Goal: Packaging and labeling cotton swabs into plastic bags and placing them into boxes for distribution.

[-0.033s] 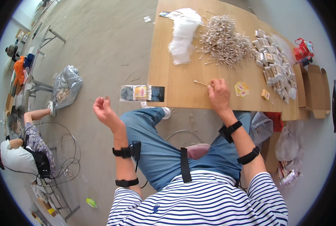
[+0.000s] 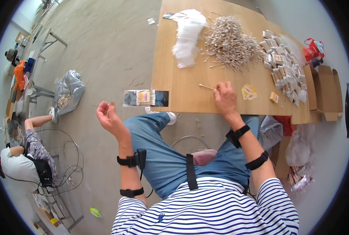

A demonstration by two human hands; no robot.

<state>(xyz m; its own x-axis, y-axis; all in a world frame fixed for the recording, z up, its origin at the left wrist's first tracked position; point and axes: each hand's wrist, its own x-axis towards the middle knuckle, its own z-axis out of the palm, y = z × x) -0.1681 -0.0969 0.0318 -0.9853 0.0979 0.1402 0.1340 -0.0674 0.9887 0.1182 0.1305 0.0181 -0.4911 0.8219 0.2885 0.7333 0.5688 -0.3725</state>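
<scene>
A: What could go wrong from here?

B: The dark strip, at 9 o'clock from the right grip, juts past the counter's left edge, and the labelled swab bundle lies on that overhang. If it's loose, a knock could tip both off; I can't see any fixing.

A: And the single cotton swab?

B: It points between 9 and 10 o'clock, held near one end, so a slack pinch could let it twist or drop. The swab heap at 12 o'clock could shed strays if brushed.

A: How do the grips stand?

B: The right grip is closed, fingertips pinching that swab just above the counter's near edge. The left grip, well apart near 9 o'clock, is half curled with nothing visible in it; whether its fingertips meet, I can't tell.
</scene>
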